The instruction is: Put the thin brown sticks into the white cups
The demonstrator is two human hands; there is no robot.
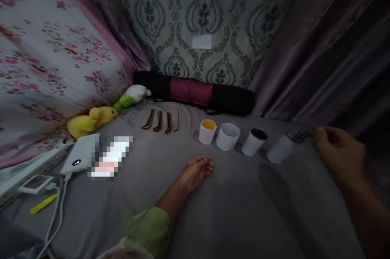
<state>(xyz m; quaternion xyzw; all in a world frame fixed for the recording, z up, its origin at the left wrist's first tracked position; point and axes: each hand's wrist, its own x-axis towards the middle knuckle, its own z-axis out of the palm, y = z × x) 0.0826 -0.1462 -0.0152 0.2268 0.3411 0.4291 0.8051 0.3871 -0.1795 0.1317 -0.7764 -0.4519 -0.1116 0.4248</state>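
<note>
My right hand (339, 151) is at the far right, thumb and fingertips pinched together beside thin brown rods (302, 134). These rods stick out of the mouth of a tilted, pale, wrapped can (278, 150). Whether the fingertips grip a rod is too dim to tell. My left hand (195, 173) rests on the grey sheet, fingers loosely curled, with nothing visible in it. Beyond it stand a white can with a yellow inside (207, 134), a wider white can (228, 137) and a white can with a dark rim (254, 143). Brass-coloured L-shaped rods (157, 121) lie in bundles farther left.
A black and maroon rolled bag (191, 90) lies along the wall. At left are yellow (91, 121) and green-white plush toys (132, 96), a white power bank (81, 155), a blurred-out bright patch (112, 157), a power strip (30, 169), cables and a yellow stick (44, 203).
</note>
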